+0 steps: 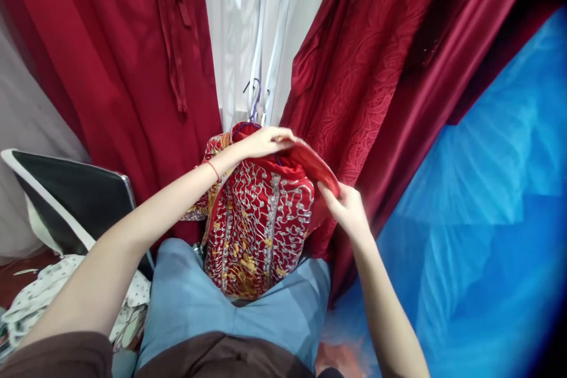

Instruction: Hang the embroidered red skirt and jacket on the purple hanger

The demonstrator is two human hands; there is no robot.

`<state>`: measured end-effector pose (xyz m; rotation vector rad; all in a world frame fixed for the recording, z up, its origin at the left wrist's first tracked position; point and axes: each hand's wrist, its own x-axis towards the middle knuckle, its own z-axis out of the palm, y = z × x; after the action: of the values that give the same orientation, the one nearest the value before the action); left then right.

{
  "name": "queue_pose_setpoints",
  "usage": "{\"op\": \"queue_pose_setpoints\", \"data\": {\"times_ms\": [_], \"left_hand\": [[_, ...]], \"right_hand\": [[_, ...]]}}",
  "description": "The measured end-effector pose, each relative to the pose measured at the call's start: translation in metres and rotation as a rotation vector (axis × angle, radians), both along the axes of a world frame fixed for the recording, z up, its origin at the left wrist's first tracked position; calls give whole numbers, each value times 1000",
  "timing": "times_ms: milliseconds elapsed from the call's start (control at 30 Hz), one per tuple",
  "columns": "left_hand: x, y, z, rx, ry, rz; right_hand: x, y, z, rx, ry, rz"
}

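A red garment with silver and gold embroidery hangs in front of my knees on a purple hanger. My left hand reaches across its neckline, fingers closed on the garment's upper edge. My right hand pinches the red edge at the right, thumb on top. Between my two hands that edge is lifted and stretched, showing the plain red lining. The fingertips of both hands are partly hidden by cloth.
Dark red curtains hang on both sides of pale straps. A black panel with a white edge leans at the left above dotted white cloth. Bright blue fabric spreads at the right.
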<state>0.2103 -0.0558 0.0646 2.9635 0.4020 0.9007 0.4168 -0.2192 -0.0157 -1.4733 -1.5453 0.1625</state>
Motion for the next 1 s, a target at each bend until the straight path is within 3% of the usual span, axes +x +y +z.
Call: {"op": "queue_pose_setpoints", "data": {"times_ms": [67, 167, 233, 300, 367, 467, 567, 633, 767, 900, 1000], "left_hand": [[-1, -1, -12, -25, 48, -9], [10, -1, -25, 50, -14, 66], [23, 3, -30, 89, -98, 136], [35, 10, -34, 124, -191, 217], [42, 17, -39, 166, -258, 270], [33, 28, -52, 271, -270, 300], [2, 37, -62, 418, -169, 299], [-25, 42, -61, 490, -105, 313], [-58, 53, -37, 537, -49, 377], [-56, 63, -7, 524, 60, 356], [-50, 67, 7, 516, 118, 351]], "right_hand": [[10, -15, 7, 98, 27, -110], [11, -39, 40, 224, -40, -228], [-5, -52, 56, 305, -170, -317], [-33, -59, 51, 309, -317, -314], [-64, -58, 20, 214, -464, -218], [-93, -41, -56, 56, -600, -82], [-96, -16, -126, -51, -520, -303], [-97, 1, -155, -121, -500, -372], [-115, 22, -180, -284, -569, -239], [-136, 21, -186, -339, -513, -150], [-135, 16, -184, -349, -472, -128]]}}
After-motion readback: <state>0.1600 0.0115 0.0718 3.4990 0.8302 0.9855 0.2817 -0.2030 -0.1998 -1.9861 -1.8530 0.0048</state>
